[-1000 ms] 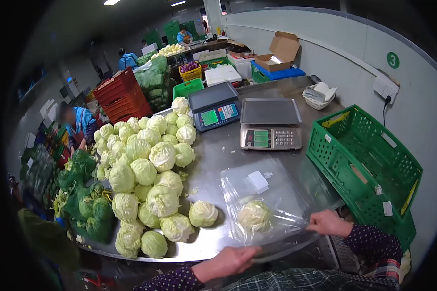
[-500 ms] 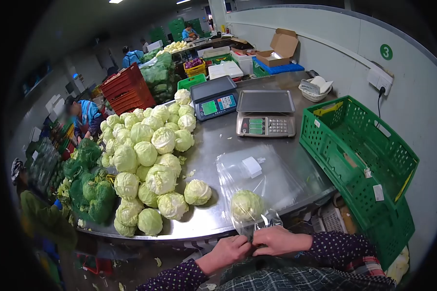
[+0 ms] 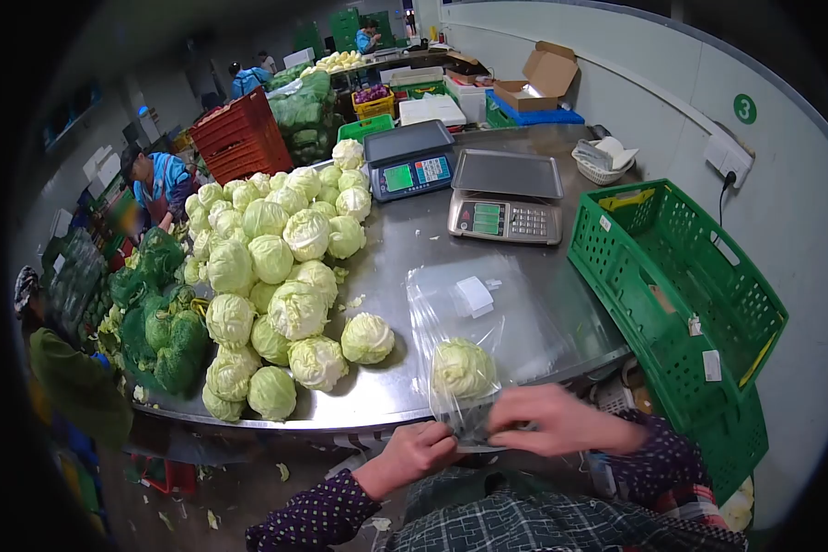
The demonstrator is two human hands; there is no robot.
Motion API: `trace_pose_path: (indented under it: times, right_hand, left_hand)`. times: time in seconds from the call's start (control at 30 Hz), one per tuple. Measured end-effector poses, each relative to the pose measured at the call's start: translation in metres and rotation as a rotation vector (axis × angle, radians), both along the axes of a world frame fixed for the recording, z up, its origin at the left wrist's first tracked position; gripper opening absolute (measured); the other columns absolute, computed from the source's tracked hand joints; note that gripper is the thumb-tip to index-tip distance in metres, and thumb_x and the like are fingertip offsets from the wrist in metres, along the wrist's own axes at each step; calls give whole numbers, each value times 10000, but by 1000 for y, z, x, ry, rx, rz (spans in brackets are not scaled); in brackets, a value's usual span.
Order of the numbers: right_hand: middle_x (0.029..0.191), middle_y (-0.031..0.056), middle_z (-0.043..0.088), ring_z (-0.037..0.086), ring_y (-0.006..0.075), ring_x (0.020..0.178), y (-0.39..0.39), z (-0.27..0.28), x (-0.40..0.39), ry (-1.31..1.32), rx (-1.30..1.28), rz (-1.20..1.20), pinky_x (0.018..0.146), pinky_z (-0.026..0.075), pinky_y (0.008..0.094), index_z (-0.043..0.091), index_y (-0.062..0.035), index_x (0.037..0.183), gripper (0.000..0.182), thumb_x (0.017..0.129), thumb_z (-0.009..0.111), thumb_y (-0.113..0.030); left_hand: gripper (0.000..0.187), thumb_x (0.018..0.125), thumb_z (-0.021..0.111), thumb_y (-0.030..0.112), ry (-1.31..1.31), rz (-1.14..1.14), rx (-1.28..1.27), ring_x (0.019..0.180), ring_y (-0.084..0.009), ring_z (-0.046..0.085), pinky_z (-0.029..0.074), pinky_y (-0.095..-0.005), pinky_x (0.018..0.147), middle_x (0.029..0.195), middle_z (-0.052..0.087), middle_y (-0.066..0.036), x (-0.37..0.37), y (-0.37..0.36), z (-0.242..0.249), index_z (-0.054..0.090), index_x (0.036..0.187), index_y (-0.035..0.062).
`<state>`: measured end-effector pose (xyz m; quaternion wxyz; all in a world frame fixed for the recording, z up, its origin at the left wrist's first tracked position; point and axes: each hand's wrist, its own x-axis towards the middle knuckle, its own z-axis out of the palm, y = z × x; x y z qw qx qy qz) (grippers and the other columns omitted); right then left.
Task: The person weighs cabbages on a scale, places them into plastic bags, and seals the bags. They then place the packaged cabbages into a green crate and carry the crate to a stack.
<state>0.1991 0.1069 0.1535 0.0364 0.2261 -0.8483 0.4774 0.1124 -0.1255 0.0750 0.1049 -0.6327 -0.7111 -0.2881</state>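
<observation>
A pale green cabbage (image 3: 463,368) sits inside a clear plastic bag (image 3: 442,405) at the table's near edge. My left hand (image 3: 419,451) pinches the left side of the bag's mouth, just below the cabbage. My right hand (image 3: 552,420), slightly blurred, is closed with curled fingers at the right side of the mouth. Under the bagged cabbage lies a stack of flat clear bags (image 3: 535,331), with a white slip (image 3: 475,296) on top. One loose cabbage (image 3: 368,339) rests left of the bag, beside a large heap of cabbages (image 3: 271,258).
Two weighing scales (image 3: 407,175) (image 3: 506,219) stand farther back on the metal table (image 3: 396,276). To the right is a green crate (image 3: 681,276). A small white basket (image 3: 602,167) is near the wall. Green net sacks (image 3: 163,340) and a co-worker (image 3: 161,179) are at left.
My right hand has moved up and rightward, away from my left hand. My left hand has shifted slightly left, still at the bag's mouth. The view has tilted a little.
</observation>
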Motion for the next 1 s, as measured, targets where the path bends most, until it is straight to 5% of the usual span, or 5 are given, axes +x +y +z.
trace_pose_path:
  times: [0.37,0.6,0.7,0.8,1.0]
  right_hand:
    - [756,87,527,573,292,684,-30,-66,-17,229,346,62,547,435,395,515,-70,797,163,781,637,-177]
    - [697,44,545,520,202,580,115,32,72,232,-517,-403,525,426,324,556,-70,722,148,825,616,-159]
    - [706,31,587,523,177,578,192,-71,130,-411,50,-912,545,446,322,583,-83,699,137,811,624,-149]
    - [796,179,645,635,339,721,203,-203,200,-1168,1073,29,683,505,447,634,-5,835,191,731,663,-163]
    - [866,105,632,612,292,862,78,-121,-39,-52,412,-624,753,482,422,576,-105,1186,494,709,703,-120]
  left_hand:
    - [199,623,686,84,-78,61,25,542,-189,552,452,-316,433,668,472,-43,-1,7,-6,500,696,79]
    - [221,638,786,87,-107,104,84,566,-197,581,481,-297,478,716,565,-47,-13,-3,-3,590,736,63]
    - [287,660,822,160,-42,85,249,591,-220,604,506,-297,508,734,588,-69,-9,-20,-10,606,812,49]
    - [650,606,868,244,-80,239,235,921,-268,602,521,-350,747,1060,566,-168,-13,-47,-23,538,1103,-14]
    - [1331,541,859,474,-573,255,-118,1367,-443,233,220,-454,1126,1485,160,-316,-59,-12,-73,47,1457,-50]
